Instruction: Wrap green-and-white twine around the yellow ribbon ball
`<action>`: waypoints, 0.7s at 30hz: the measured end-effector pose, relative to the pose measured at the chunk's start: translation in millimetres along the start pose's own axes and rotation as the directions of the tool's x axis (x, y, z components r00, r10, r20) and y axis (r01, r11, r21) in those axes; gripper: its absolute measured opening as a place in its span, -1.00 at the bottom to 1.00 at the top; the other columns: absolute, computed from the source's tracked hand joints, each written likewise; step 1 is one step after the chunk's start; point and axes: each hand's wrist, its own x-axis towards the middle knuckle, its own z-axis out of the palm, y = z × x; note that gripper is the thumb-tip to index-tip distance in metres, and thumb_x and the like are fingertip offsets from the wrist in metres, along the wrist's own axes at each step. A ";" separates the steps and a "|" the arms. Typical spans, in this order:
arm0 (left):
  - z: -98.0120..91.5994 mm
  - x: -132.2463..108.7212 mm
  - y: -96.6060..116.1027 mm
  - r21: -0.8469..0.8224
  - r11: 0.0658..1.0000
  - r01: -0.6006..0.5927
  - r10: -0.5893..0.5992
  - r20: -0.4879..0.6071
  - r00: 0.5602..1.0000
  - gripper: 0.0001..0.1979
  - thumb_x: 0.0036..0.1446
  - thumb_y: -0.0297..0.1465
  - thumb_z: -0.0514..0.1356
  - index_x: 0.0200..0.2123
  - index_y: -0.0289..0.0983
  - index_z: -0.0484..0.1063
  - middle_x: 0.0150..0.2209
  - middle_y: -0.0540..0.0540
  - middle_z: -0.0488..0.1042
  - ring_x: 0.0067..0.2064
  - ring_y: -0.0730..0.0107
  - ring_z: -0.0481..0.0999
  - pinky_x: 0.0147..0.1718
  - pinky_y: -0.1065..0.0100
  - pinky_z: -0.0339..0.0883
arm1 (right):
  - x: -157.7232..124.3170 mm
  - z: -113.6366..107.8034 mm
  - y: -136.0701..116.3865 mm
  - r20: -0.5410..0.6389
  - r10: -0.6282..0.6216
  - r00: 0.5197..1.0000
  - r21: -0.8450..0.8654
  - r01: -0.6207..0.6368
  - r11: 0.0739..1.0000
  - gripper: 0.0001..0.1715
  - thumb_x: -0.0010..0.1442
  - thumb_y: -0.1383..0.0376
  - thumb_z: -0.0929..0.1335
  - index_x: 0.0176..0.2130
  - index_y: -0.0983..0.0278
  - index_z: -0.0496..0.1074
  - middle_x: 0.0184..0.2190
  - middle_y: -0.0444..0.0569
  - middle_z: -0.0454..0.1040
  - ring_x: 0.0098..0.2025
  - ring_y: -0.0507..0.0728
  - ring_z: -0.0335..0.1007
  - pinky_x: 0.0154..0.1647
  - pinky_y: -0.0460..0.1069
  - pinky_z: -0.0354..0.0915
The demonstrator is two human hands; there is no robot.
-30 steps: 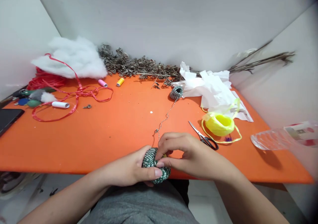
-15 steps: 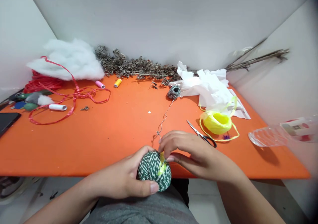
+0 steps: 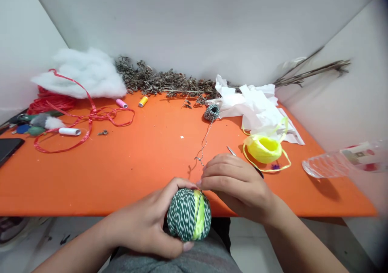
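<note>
My left hand (image 3: 160,220) is wrapped round a ball (image 3: 183,214) wound with green-and-white twine, held just over the table's front edge. A strip of yellow plastic ribbon (image 3: 199,216) shows on the ball's right side, with a line of twine lying across it. Close above the ball, my right hand (image 3: 235,184) pinches the twine, its fingertips pressed together. From there the loose twine (image 3: 204,140) runs up, slightly tangled, to a small twine spool (image 3: 211,112). The scissors (image 3: 231,150) lie partly hidden behind my right hand.
On the orange table (image 3: 106,176) a yellow ribbon roll (image 3: 264,151) lies at right, by white paper (image 3: 257,103) and a clear plastic bottle (image 3: 339,162). Dried plants (image 3: 169,81) line the back. At left are white stuffing (image 3: 87,73), red ribbon (image 3: 53,101) and thread spools (image 3: 69,131).
The ball has turned in my left hand, so the yellow strip now faces up along its right side. My right hand has shifted slightly up and right, covering more of the scissors.
</note>
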 end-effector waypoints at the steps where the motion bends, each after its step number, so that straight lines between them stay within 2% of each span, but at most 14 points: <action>1: 0.8 -0.3 -0.5 0.032 0.999 -0.013 0.013 -0.014 1.000 -0.11 -0.04 -0.34 0.40 0.27 -0.06 -0.01 0.05 -0.13 0.36 0.02 0.14 0.43 -0.01 0.16 0.38 | 0.3 0.6 0.6 -0.001 0.006 1.000 0.027 -0.006 1.000 -0.79 0.23 0.59 0.37 -0.16 0.40 0.53 -0.31 0.08 0.59 -0.25 0.13 0.50 -0.18 0.08 0.41; 5: 3.3 0.8 -3.3 0.090 0.988 -0.128 0.132 -0.046 0.990 -0.09 -0.08 -0.46 0.40 0.28 -0.07 0.02 0.19 -0.20 0.32 0.13 0.07 0.40 0.05 0.15 0.38 | 1.6 1.7 1.8 0.033 0.078 0.996 0.181 -0.083 0.980 -0.79 0.25 0.58 0.37 -0.14 0.40 0.54 -0.31 0.08 0.57 -0.23 0.12 0.49 -0.17 0.07 0.42; 8: 2.5 2.5 -4.1 0.095 0.969 -0.230 0.235 -0.046 0.971 -0.13 -0.07 -0.50 0.37 0.26 -0.08 0.05 0.19 -0.21 0.32 0.14 0.09 0.41 0.11 0.15 0.36 | 2.0 0.3 0.7 0.109 0.158 0.981 0.317 -0.185 0.930 -0.81 0.28 0.56 0.37 -0.14 0.39 0.54 -0.30 0.07 0.56 -0.21 0.08 0.50 -0.21 -0.02 0.44; 10: 1.0 3.3 -4.1 0.085 0.966 -0.246 0.249 -0.031 0.968 -0.14 -0.07 -0.52 0.37 0.26 -0.10 0.06 0.16 -0.21 0.34 0.11 0.12 0.43 0.09 0.17 0.38 | 1.2 -1.4 -0.8 0.125 0.181 0.975 0.369 -0.215 0.904 -0.82 0.30 0.55 0.37 -0.13 0.38 0.53 -0.30 0.06 0.56 -0.21 0.05 0.50 -0.22 -0.07 0.44; 14: -1.4 4.6 -4.7 0.077 0.974 -0.213 0.216 -0.032 0.976 -0.12 -0.09 -0.56 0.35 0.25 -0.07 0.05 0.13 -0.17 0.35 0.05 0.18 0.47 0.02 0.22 0.41 | -1.8 -5.9 -5.3 0.087 0.171 0.981 0.333 -0.191 0.923 -0.77 0.31 0.57 0.33 -0.13 0.34 0.50 -0.28 0.03 0.57 -0.19 0.03 0.50 -0.19 -0.09 0.43; 19: -0.4 6.5 -4.3 0.097 0.950 -0.297 0.304 -0.064 0.951 -0.14 -0.10 -0.58 0.33 0.24 -0.06 0.05 0.15 -0.18 0.34 0.09 0.15 0.45 0.06 0.19 0.37 | -2.6 -6.8 -7.2 0.081 0.171 0.982 0.281 -0.187 0.941 -0.75 0.31 0.57 0.30 -0.12 0.33 0.49 -0.27 0.03 0.57 -0.19 0.04 0.50 -0.19 -0.09 0.43; 21: 0.1 6.8 -3.7 0.100 0.950 -0.296 0.303 -0.063 0.951 -0.13 -0.11 -0.57 0.34 0.24 -0.06 0.06 0.15 -0.18 0.33 0.09 0.14 0.45 0.06 0.19 0.37 | -2.0 -6.3 -6.5 0.100 0.180 0.979 0.298 -0.202 0.933 -0.76 0.31 0.57 0.31 -0.12 0.33 0.49 -0.28 0.02 0.58 -0.19 0.03 0.50 -0.18 -0.09 0.43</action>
